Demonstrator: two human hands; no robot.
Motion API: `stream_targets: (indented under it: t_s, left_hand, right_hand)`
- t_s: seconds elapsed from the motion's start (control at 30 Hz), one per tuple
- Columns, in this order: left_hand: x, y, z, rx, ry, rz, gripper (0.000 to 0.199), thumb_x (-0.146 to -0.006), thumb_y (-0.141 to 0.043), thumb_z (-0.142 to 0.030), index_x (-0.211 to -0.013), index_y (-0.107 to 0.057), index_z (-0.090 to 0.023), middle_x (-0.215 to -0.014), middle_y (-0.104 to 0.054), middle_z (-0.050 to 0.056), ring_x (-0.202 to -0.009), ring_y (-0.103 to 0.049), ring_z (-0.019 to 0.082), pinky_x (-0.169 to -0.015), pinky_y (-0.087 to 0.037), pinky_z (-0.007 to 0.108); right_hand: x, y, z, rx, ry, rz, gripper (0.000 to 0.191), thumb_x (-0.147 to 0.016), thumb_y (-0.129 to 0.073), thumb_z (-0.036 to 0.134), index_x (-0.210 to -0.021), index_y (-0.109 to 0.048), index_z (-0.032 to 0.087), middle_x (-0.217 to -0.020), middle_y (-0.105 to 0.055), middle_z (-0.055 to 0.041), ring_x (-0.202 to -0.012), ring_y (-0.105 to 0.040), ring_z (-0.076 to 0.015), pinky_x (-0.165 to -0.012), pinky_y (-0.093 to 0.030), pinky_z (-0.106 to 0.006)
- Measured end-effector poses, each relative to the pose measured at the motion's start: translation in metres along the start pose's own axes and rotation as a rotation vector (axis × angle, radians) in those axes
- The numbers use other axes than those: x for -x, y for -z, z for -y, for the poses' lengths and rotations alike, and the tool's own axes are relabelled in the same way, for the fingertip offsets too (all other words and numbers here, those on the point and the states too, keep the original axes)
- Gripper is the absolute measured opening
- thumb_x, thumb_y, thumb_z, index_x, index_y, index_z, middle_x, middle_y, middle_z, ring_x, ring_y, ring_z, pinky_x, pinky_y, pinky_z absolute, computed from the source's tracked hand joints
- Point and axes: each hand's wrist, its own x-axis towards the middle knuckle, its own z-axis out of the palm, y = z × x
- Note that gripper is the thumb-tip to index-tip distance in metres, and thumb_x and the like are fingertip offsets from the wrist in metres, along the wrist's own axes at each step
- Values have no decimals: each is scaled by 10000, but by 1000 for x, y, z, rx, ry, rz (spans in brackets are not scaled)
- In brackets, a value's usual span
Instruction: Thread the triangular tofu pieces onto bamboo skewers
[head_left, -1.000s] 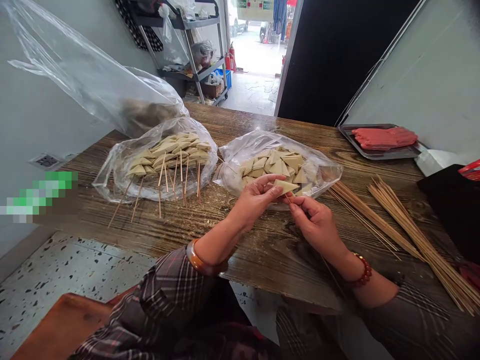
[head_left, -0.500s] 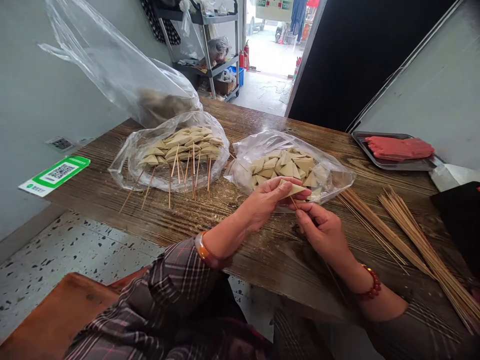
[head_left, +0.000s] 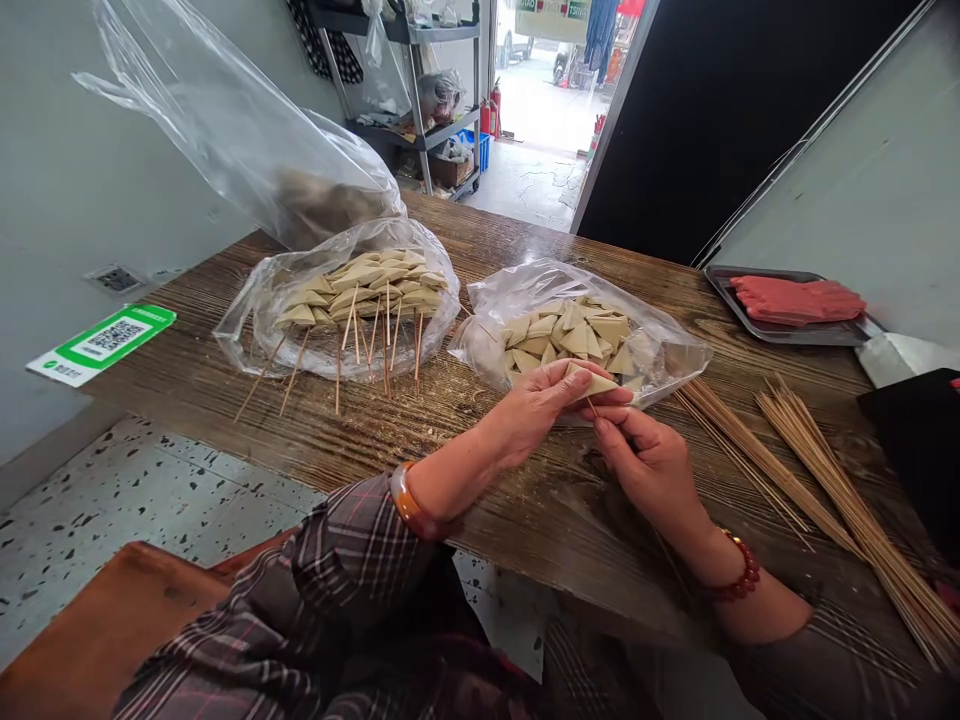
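Observation:
Between the thumb and fingers of my left hand (head_left: pixel 541 400) is a folded beige tofu-skin triangle (head_left: pixel 591 382). My right hand (head_left: pixel 651 465) pinches a thin wooden skewer (head_left: pixel 592 407), whose upper end meets the triangle's lower edge; how deep it goes in is hidden. Just behind my hands lies an open plastic bag (head_left: pixel 517 290) with many loose triangles (head_left: pixel 574 330). To the left, another plastic bag (head_left: pixel 262 290) holds a pile of triangles (head_left: pixel 367 280), with several skewers (head_left: pixel 337 370) sticking out toward me.
Two bundles of bare skewers (head_left: pixel 765 460) lie on the wooden table (head_left: pixel 480 520) at the right. Behind them a black tray (head_left: pixel 787 335) carries reddish-pink sticks (head_left: pixel 799 300). A green QR card (head_left: pixel 109 345) sits at the left edge. A tall clear bag (head_left: pixel 247 120) stands at the back left.
My hands have come slightly closer together, and less of the skewer shows between them and the triangle. The camera view has shifted a little.

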Motion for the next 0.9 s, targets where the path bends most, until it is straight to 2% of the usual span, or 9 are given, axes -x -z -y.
stream_targets:
  t_s: [0.43,0.57,0.67,0.77,0.9]
  left_hand:
    - [0,-1,3,-17,10,62,295,-895,-626,-441,-998,-665,-168,-995,-757,95,-925,-666,148,-939,-450,304]
    - [1,-5,5,-23,-3,74,298,-896,-627,-438,-1013,-661,-166,-1030,-748,103,-1023,-663,170,-982,-439,316]
    - [1,-6,5,-33,-2,71,307,-885,-639,-440,-1010,-666,-161,-1066,-741,113,-1004,-669,177,-948,-464,318]
    - [-2,-1,2,4,18,15,306,-865,-661,-438,-983,-678,-156,-1082,-738,115,-967,-684,190,-909,-489,335]
    - [-5,8,-7,66,-69,-83,249,-867,-665,-374,-960,-696,-145,-1061,-745,105,-1042,-684,206,-1011,-448,358]
  right_hand:
    - [1,1,1,-2,4,-25,198,-903,-551,285,-868,-718,183,-495,-543,48,-451,-481,-107,-490,-397,-243]
    - [1,0,-1,-31,-30,-34,198,-907,-561,295,-835,-704,179,-485,-517,59,-438,-445,-91,-472,-367,-231]
    - [1,0,-3,-87,-75,-12,218,-919,-557,313,-832,-699,173,-487,-505,59,-441,-441,-88,-471,-360,-228]
    - [0,-1,-5,-158,-105,43,228,-928,-556,331,-913,-712,165,-519,-519,53,-467,-462,-90,-491,-374,-228]
    - [0,-3,-5,-218,-136,102,254,-928,-555,334,-1010,-718,157,-530,-505,57,-469,-460,-89,-482,-369,-225]
